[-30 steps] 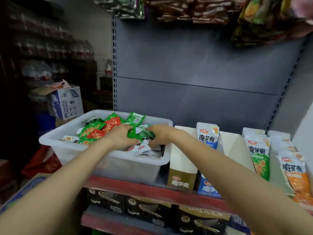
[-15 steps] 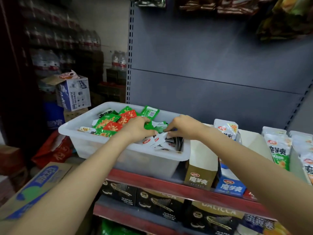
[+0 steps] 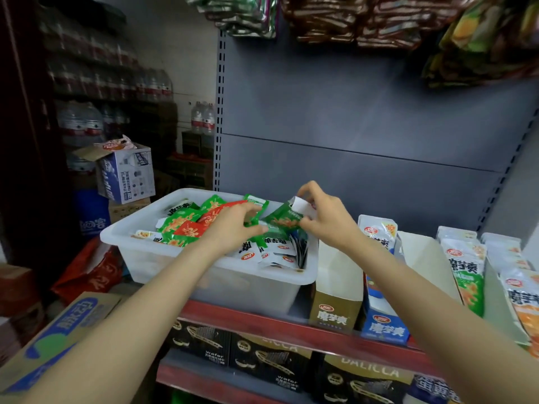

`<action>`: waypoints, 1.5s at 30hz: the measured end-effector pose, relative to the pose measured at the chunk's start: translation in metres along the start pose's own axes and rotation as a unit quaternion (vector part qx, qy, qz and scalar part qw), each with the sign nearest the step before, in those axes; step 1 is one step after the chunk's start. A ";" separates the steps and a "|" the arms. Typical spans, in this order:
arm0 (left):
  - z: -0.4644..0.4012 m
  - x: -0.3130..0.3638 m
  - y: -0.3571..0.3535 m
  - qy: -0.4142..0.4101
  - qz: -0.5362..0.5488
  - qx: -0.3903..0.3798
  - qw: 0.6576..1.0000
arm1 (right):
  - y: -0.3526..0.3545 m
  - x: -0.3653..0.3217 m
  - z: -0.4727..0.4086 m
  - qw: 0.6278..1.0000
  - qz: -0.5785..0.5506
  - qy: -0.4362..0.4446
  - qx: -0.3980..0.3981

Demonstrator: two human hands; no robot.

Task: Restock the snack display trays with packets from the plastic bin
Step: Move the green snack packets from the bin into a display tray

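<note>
From the head view, the right hand (image 3: 326,220) pinches a green packet (image 3: 284,218) above the plastic bin (image 3: 204,275) on the shelf; the left hand (image 3: 233,228) rests loosely curled on the heap. A light pinch could drop it short of the brown tray (image 3: 335,304).

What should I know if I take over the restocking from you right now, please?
Right hand pinches a green packet, raised just above the plastic bin.
Left hand lies on the packets in the bin; its grip is unclear.
The bin sits on the red shelf, left of the display trays.
The gold tray beside the bin looks empty; the trays further right hold packets.
Left to do: place the green packet in its tray, then continue.
</note>
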State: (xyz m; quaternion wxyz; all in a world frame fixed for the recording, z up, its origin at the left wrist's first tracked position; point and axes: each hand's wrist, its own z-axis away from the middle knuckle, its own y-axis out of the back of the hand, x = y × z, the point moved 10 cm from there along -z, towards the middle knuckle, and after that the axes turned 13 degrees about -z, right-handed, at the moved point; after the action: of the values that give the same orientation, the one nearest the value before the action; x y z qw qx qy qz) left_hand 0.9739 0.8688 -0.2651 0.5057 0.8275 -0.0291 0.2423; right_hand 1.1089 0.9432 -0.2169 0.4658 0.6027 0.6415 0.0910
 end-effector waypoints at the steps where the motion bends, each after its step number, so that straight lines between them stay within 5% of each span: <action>1: 0.002 0.008 0.006 -0.013 0.020 0.019 1.000 | 0.007 -0.001 0.003 0.999 -0.041 -0.006 0.023; 6: 0.009 0.055 0.013 -0.065 0.039 0.077 0.994 | 0.035 0.004 0.023 0.947 -0.310 -0.054 0.061; 9: 0.007 0.079 0.008 -0.062 0.077 0.077 0.992 | 0.065 0.017 0.041 0.915 -0.375 -0.097 0.110; 18: 0.000 0.216 -0.043 -0.133 0.091 0.047 0.986 | 0.190 0.065 0.112 0.921 -0.295 -0.105 0.230; 25: -0.010 0.275 -0.115 -0.173 -0.032 -0.012 0.984 | 0.284 0.108 0.165 0.928 -0.116 -0.122 0.332; 30: -0.022 0.294 -0.140 -0.224 -0.140 -0.042 0.964 | 0.289 0.119 0.166 0.954 0.049 -0.122 0.268; 38: -0.033 0.304 -0.173 -0.219 -0.162 -0.170 0.947 | 0.219 0.149 0.148 0.978 0.117 -0.169 0.036; 45: -0.029 0.302 -0.179 -0.226 -0.184 -0.178 0.940 | 0.204 0.164 0.158 0.961 0.211 -0.176 0.017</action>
State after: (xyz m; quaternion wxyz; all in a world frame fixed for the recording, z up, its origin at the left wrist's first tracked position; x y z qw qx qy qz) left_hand 1.2812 1.0401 -0.2718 0.6606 0.7478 -0.0325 -0.0576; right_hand 1.3870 1.0656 -0.2455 0.5315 0.7387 0.4087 0.0691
